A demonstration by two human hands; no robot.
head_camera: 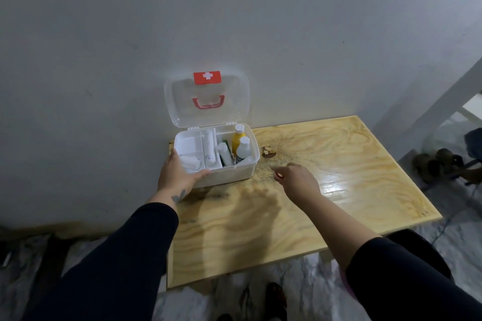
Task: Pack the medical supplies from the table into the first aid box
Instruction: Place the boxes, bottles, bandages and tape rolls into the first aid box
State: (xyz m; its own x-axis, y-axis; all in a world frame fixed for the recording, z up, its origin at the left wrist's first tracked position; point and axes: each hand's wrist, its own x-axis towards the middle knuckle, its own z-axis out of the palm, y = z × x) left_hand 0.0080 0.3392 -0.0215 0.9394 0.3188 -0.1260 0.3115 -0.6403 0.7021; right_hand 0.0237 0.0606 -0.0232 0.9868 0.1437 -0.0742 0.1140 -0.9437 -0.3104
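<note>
The white first aid box [229,175] stands at the table's far left corner against the wall, its clear lid [208,112] upright with a red cross label and a red handle. Inside are a yellow bottle [238,139], a white bottle [243,149], a white roll [221,150], a long white tube [210,147] and white gauze [192,163] in a tray compartment. My left hand [176,173] grips the box's front left corner, thumb along the front rim. My right hand [297,180] hovers just right of the box, fingers loosely bent and holding nothing.
The wooden table [339,185] shows a dark knot [268,153] beside the box. A grey wall rises right behind the box. A slanted white frame [443,101] and a pair of shoes [438,164] are on the floor at the right.
</note>
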